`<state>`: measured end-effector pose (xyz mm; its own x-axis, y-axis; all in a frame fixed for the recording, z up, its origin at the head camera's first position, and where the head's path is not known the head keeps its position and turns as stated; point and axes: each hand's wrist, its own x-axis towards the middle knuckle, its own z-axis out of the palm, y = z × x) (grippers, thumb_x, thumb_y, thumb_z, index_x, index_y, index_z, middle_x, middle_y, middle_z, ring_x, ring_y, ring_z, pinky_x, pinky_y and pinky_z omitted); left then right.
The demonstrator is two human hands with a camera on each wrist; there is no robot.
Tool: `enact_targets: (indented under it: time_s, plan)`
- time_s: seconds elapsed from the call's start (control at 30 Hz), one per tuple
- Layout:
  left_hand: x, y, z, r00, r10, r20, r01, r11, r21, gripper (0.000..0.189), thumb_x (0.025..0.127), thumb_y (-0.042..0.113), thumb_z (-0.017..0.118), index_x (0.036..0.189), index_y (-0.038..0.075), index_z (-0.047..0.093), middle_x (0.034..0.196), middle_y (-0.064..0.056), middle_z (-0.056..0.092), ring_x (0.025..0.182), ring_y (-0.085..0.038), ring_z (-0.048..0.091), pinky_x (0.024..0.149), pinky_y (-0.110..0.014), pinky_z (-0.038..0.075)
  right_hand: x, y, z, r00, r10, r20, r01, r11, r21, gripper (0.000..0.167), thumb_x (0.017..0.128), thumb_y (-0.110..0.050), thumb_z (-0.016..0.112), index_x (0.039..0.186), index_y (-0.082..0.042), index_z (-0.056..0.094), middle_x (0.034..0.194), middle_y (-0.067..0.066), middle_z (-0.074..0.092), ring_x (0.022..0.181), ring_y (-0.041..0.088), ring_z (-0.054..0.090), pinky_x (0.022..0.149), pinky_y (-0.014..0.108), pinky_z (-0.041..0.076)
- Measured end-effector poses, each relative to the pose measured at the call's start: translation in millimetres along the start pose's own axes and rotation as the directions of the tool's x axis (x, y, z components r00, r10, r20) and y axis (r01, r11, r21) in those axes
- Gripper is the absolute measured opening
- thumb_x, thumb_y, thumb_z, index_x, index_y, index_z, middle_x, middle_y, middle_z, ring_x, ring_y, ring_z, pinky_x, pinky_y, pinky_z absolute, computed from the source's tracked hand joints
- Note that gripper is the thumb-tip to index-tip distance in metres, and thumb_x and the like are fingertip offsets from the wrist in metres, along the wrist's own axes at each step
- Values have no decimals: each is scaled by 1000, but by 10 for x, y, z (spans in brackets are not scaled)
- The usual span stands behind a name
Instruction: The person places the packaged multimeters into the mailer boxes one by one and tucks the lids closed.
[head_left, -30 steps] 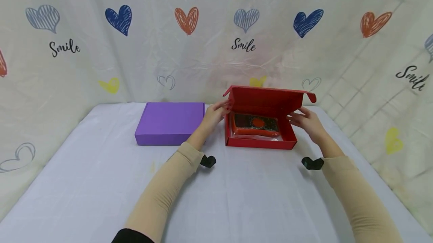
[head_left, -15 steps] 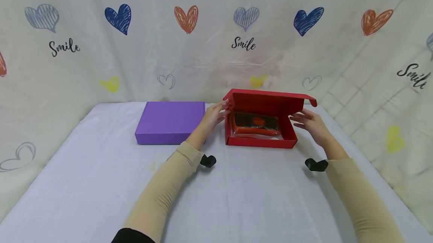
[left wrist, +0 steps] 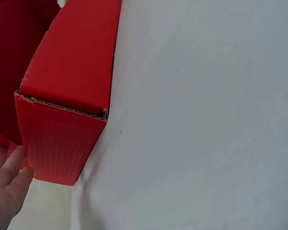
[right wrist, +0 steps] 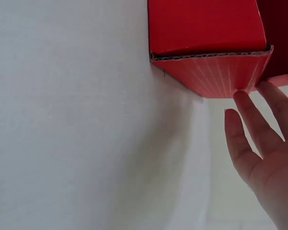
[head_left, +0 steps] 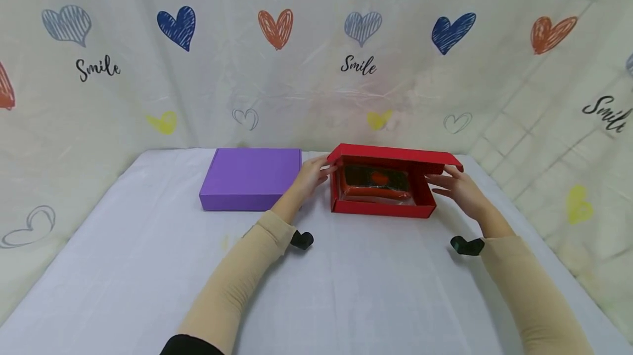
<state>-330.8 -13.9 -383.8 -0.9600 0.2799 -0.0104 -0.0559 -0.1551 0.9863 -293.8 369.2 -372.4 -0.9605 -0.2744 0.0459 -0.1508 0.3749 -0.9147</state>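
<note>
A red cardboard mailer box (head_left: pixel 381 209) stands on the table with its hinged lid (head_left: pixel 395 153) tilted forward, partly lowered over the tray. Inside lies a clear-wrapped packet (head_left: pixel 376 184), dark on top with an orange-red spot and an orange-red front edge; the lid shades its upper part. My left hand (head_left: pixel 311 173) is at the box's left side, its extended fingers (left wrist: pixel 9 167) beside the lid and side wall. At the opposite end, my right hand (head_left: pixel 460 190) has its fingers (right wrist: pixel 252 120) spread and fairly straight, fingertips right at the side wall and lid edge.
A closed purple box (head_left: pixel 251 176) lies left of the red box, close to my left forearm. White cloth covers the table (head_left: pixel 346 278). Behind it hangs a pale curtain (head_left: pixel 306 80) printed with hearts. Dark wrist mounts (head_left: pixel 467 245) stick out from the sleeves.
The red lid has swung forward and down, covering more of the tray. Both hands have come slightly lower with it, the right one shifting a little outward. The packet has stayed in place.
</note>
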Motion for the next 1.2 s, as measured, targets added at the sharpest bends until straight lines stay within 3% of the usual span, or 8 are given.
enact_targets:
  time_s: [0.13,0.27,0.33,0.5,0.67,0.77,0.97,1.2]
  plan:
    - [-31,16,-61,999,-27,43,28,999,-20,58,113,39,31,150,-1,48,154,-17,48,139,-32,49,120,-49,28,-41,38,-21,999,-16,28,11,987,158,46,114,-26,28,157,-11,36,139,-4,62,116,0,62,98,24,51]
    - [-60,126,-104,995,-26,91,30,998,-47,63,111,49,28,155,6,45,159,-14,42,141,-33,47,122,-50,24,-85,-7,-53,993,-101,56,75,931,358,35,114,-28,30,140,-17,51,131,-10,68,120,7,64,96,25,52]
    - [-70,203,-108,993,-9,119,14,999,-39,63,110,51,29,156,10,44,161,-12,38,142,-33,45,122,-50,23,-101,-61,-78,986,-140,89,93,912,399,38,114,-30,26,144,-23,48,134,-11,66,123,10,62,98,27,52]
    - [-98,364,-75,984,4,178,-12,999,44,62,109,50,35,159,14,40,164,-10,33,146,-34,39,122,-53,21,-117,-239,-138,971,-150,183,97,957,272,54,112,-43,13,162,-27,24,148,-11,52,129,9,57,101,29,50]
    - [-138,461,10,981,-32,192,2,988,152,67,106,49,44,161,12,33,166,-12,30,148,-38,34,120,-55,24,-122,-405,-175,968,-99,232,91,995,48,64,109,-51,8,167,-22,4,163,13,34,136,16,51,100,27,49]
    - [-158,487,48,983,-43,179,6,979,205,70,104,50,49,161,13,33,165,-11,32,148,-39,34,120,-56,25,-112,-464,-171,972,-70,224,78,997,-27,65,110,-50,10,167,-18,3,162,28,28,137,19,51,99,27,50]
    - [-146,493,81,987,-60,149,23,970,243,70,100,52,56,160,21,38,160,-9,42,146,-36,39,119,-56,26,-104,-506,-149,980,-35,195,52,995,-83,70,111,-51,20,166,-11,5,156,24,40,129,14,57,96,28,53]
    - [-114,498,127,987,-41,158,-4,961,275,72,100,53,54,161,19,35,159,-11,43,144,-36,42,119,-59,26,-101,-555,-157,981,5,192,22,990,-138,67,111,-48,20,166,-15,4,157,30,36,135,34,52,95,33,53]
